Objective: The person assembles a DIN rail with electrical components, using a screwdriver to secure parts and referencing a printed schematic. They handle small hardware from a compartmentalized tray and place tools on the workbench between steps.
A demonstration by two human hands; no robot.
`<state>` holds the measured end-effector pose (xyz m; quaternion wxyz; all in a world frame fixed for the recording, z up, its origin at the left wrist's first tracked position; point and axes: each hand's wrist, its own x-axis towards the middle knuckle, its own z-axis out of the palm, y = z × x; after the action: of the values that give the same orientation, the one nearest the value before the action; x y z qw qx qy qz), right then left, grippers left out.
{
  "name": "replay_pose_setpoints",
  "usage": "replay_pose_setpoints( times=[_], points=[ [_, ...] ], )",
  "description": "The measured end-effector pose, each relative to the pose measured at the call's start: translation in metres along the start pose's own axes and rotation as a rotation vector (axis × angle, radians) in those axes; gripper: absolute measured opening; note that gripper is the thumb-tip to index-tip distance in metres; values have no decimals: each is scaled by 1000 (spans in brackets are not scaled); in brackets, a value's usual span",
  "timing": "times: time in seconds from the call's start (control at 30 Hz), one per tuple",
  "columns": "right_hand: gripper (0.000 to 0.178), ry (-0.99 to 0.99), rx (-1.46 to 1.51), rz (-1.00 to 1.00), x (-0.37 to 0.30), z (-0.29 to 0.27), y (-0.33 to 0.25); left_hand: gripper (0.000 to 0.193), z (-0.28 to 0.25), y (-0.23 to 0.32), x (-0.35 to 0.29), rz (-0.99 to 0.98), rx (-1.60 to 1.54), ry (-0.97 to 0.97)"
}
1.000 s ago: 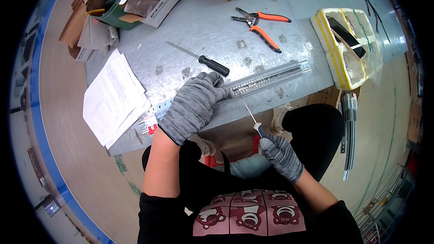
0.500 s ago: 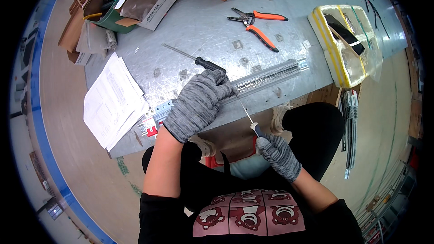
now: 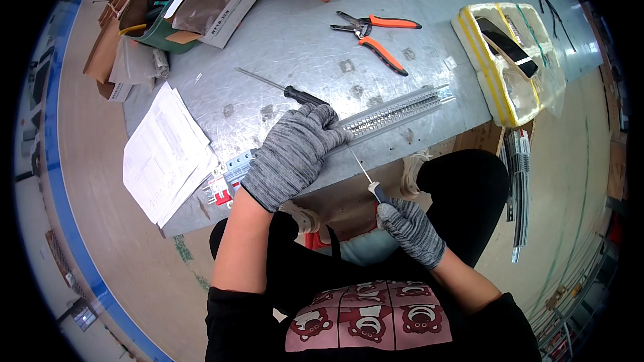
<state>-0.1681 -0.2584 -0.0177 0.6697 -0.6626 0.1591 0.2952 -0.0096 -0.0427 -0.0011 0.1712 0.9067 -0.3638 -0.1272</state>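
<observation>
My left hand (image 3: 295, 154), in a grey knit glove, is lying palm-down with fingers curled over a long perforated metal rail (image 3: 396, 108), pressing it against the near edge of the grey worktop (image 3: 295, 33). The rail is running along that edge, its far end pointing to my right; a block of red-and-white terminals (image 3: 225, 184) is sitting on its left end, just beside my wrist.

My right hand (image 3: 410, 231), gloved alike, is clenching the handle of a thin screwdriver (image 3: 365, 175) below the worktop's edge; its shaft is slanting up and left, the tip meeting the rail just beside my left fingertips.

A second screwdriver with a black handle (image 3: 288, 90) is lying on the worktop, touching or just behind my left fingers. Orange-handled pliers (image 3: 376, 33) are resting farther back. A stack of printed papers (image 3: 168, 154) is overhanging the left corner, and a yellow-edged foam tray (image 3: 500, 87) is sitting at the right end.
</observation>
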Motion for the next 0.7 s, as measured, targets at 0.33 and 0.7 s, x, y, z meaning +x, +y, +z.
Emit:
replay_pose_setpoints(
  times=[0.33, 0.7],
  points=[
    [37, 24, -27, 20, -7, -16, -11, 37, 0, 1, 2, 24, 20, 17],
    [32, 82, -31, -13, 1, -18, -3, 38, 3, 3, 3, 12, -48, 76]
  ],
)
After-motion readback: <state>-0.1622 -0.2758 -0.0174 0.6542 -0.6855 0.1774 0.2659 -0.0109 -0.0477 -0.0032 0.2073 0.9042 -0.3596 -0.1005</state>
